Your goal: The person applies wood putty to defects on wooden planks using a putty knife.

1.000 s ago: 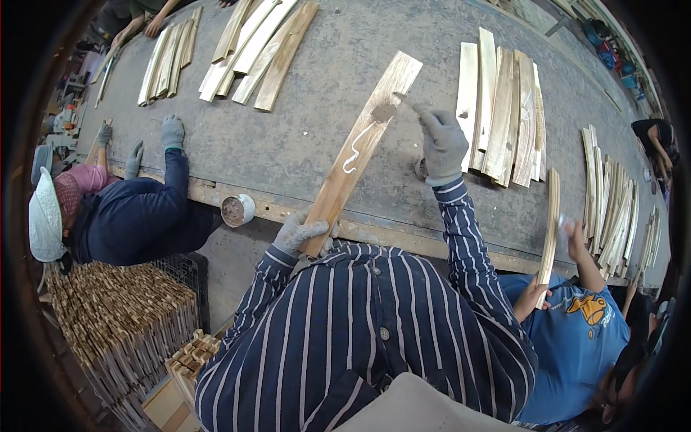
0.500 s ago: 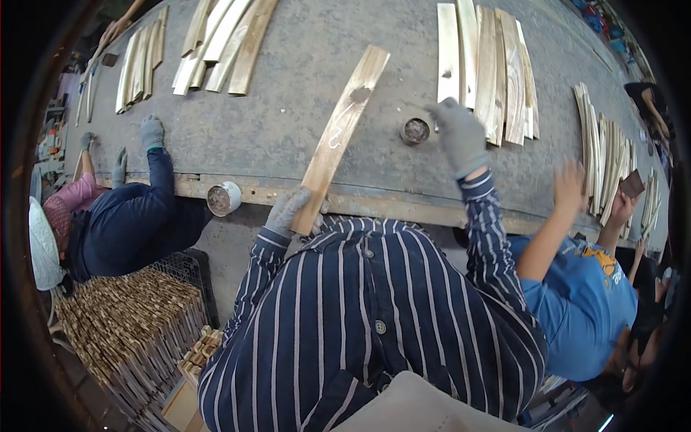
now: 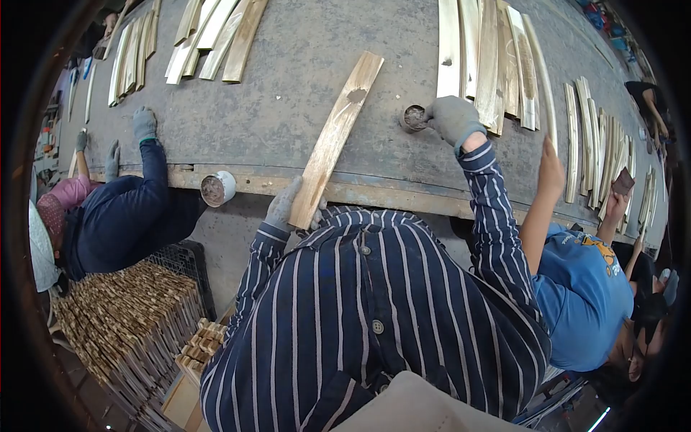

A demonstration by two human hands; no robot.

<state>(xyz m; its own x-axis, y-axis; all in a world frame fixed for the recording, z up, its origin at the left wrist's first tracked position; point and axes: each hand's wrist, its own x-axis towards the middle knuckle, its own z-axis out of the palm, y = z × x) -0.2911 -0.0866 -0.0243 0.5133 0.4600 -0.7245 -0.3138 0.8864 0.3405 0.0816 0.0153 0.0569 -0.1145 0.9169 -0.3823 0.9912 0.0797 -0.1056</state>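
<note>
My left hand (image 3: pixel 286 205), in a grey glove, is closed around the near end of a wooden slat (image 3: pixel 332 147). The slat slants away from me across the table edge, with a dark patch near its far end. At the small tin of brown-grey paste (image 3: pixel 414 118) is my gloved right hand (image 3: pixel 453 119), its fingers bent together at the rim. Whatever those fingers hold is hidden. Just beyond that hand lies a row of pale and brown slats (image 3: pixel 486 68).
A second tin (image 3: pixel 217 189) sits at the table's edge, left. More slats (image 3: pixel 216 36) lie at the back left. Co-workers flank me; the one in a blue shirt (image 3: pixel 579 295) grips a slat (image 3: pixel 541 79). Bundled wooden pieces (image 3: pixel 133 317) stand at lower left.
My right hand has come down to the tin's rim. The white squiggle on the slat no longer shows. At right, the co-worker's hand has moved onto a slat.
</note>
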